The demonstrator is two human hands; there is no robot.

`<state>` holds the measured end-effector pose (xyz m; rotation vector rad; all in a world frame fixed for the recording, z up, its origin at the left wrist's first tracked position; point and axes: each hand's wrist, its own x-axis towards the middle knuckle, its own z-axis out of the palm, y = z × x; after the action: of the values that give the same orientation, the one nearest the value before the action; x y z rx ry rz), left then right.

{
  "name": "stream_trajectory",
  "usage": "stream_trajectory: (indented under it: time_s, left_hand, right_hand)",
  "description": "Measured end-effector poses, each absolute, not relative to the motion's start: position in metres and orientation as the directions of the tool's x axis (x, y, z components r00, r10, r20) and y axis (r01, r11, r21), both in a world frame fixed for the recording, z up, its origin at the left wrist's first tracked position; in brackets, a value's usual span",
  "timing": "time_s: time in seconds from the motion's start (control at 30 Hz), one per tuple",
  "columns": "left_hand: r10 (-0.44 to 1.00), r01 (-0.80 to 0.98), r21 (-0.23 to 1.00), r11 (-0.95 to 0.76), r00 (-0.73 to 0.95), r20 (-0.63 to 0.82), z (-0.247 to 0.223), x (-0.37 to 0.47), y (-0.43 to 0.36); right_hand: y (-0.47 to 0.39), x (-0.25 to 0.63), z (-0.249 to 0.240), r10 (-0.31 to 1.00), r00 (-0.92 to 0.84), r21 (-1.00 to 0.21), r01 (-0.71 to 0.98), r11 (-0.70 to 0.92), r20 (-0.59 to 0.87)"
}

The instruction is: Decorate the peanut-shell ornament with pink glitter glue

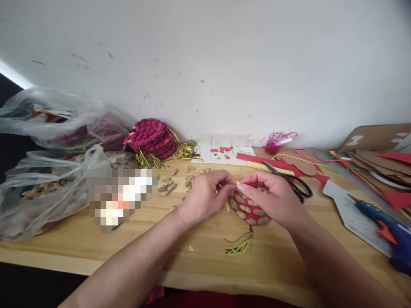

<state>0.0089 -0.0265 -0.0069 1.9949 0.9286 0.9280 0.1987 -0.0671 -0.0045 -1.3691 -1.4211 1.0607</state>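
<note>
A round red ornament (244, 208) covered with peanut-shell pieces lies on the wooden table under my hands, a yellow-green tassel (241, 244) trailing from its lower edge. At its upper edge, a small yellow piece (238, 183) shows between my fingertips. My left hand (208, 193) comes in from the left, thumb and forefinger pinched together at that piece. From the other side my right hand (272, 194) covers part of the ornament, its thumb and fingers closed at the same spot. The far edge of the ornament is hidden by my hands.
Peanut shells (168, 186) lie left of my hands, near plastic bags (61, 196) and a stack of magenta discs (150, 139). Behind are star pieces (221, 149) on white paper. Black-handled scissors (300, 185) and a blue glue gun (374, 214) lie right.
</note>
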Motion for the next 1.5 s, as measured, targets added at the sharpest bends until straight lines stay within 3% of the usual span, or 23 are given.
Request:
stream_trajectory:
  time_s: [0.1,0.23,0.37,0.53,0.6,0.7,0.87,0.97,1.07,1.23,1.37,1.5]
  left_hand:
    - [0.780,0.245,0.823,-0.512,0.534,0.326,-0.004,0.007,-0.025]
    - [0.737,0.169,0.827,-0.536,0.572,0.360,-0.002,0.005,-0.023]
    - [0.726,0.117,0.844,-0.524,0.579,0.370,-0.003,0.005,-0.023]
    - [0.798,0.063,0.936,-0.347,0.544,0.260,-0.008,0.010,-0.023]
    - [0.816,0.005,0.974,-0.225,0.548,0.185,-0.011,0.012,-0.023]
    - [0.846,-0.019,0.998,-0.068,0.528,0.068,-0.014,0.014,-0.024]
    - [0.876,-0.010,1.000,0.017,0.483,-0.010,-0.016,0.015,-0.027]
    - [0.890,-0.028,0.999,0.036,0.455,-0.019,-0.015,0.016,-0.027]
    - [0.906,-0.016,0.999,0.045,0.422,-0.034,-0.013,0.016,-0.026]
    - [0.889,0.016,0.999,-0.050,0.457,0.037,-0.010,0.013,-0.025]
    - [0.833,-0.045,0.995,-0.084,0.544,0.095,-0.010,0.011,-0.024]
    - [0.813,-0.067,0.997,-0.045,0.577,0.076,-0.010,0.010,-0.023]
  right_hand:
    - [-0.063,0.206,-0.005,0.985,-0.114,-0.989,0.083,-0.120,-0.129]
    - [-0.061,0.211,-0.004,0.945,-0.226,-0.965,-0.060,-0.256,-0.237]
    - [-0.060,0.213,-0.006,0.929,-0.279,-0.952,-0.113,-0.284,-0.244]
    - [-0.059,0.210,-0.008,0.973,-0.162,-0.978,-0.099,-0.184,-0.166]
    - [-0.060,0.207,-0.007,0.988,-0.102,-0.991,-0.054,-0.122,-0.116]
    - [-0.063,0.199,-0.005,0.994,0.082,-0.981,0.188,0.054,0.070]
    - [-0.069,0.189,-0.010,0.913,0.155,-0.766,0.606,0.215,0.378]
    - [-0.073,0.186,-0.012,0.884,0.123,-0.687,0.680,0.255,0.451]
    - [-0.074,0.185,-0.011,0.918,0.144,-0.780,0.584,0.223,0.370]
    - [-0.067,0.191,-0.008,0.995,0.068,-0.980,0.193,0.053,0.067]
    - [-0.062,0.197,-0.008,0.979,-0.136,-0.977,-0.127,-0.170,-0.153]
    - [-0.062,0.198,-0.005,0.969,-0.174,-0.959,-0.194,-0.206,-0.173]
